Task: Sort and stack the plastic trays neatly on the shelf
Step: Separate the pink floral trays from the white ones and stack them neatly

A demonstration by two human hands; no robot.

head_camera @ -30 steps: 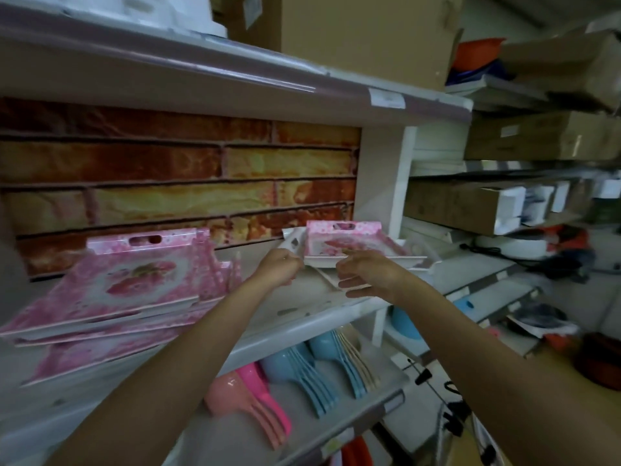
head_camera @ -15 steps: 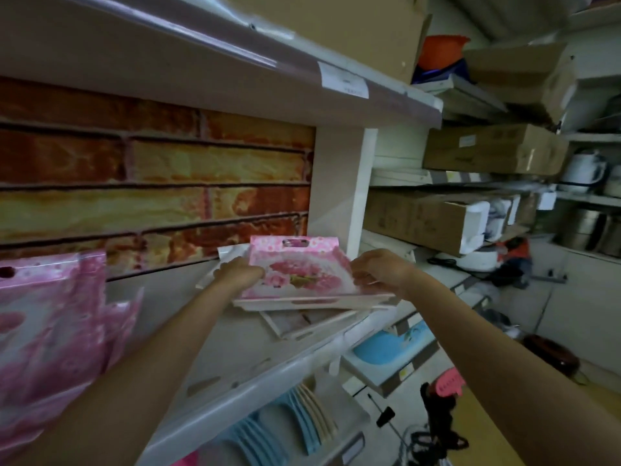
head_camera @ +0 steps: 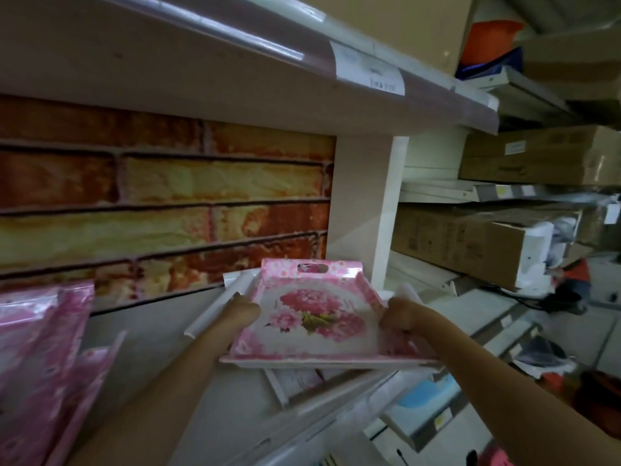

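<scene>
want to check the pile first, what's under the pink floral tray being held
Under the pink floral tray, gripped by the left hand and right hand, a white tray edge and a pale corner stick out. The rest is covered, so the count is unclear.

The tray [head_camera: 312, 327] I hold is pink round its rim, speckled with small pale blossoms, and its pale, whitish middle carries a bunch of deep pink flowers with a touch of yellow-green leaf. The tray beneath it [head_camera: 295, 378] shows white edges and a faint pink print. To my left the stack of trays [head_camera: 43, 358] is the same mottled pink and white. The shelf [head_camera: 188, 371] is plain off-white, and the back wall [head_camera: 161, 203] wears a brick pattern in rusty red, orange and yellow with dark joints. The boxes [head_camera: 537, 156] on my right are brown cardboard; above them sits something bright orange [head_camera: 490, 35] over dark blue.
</scene>
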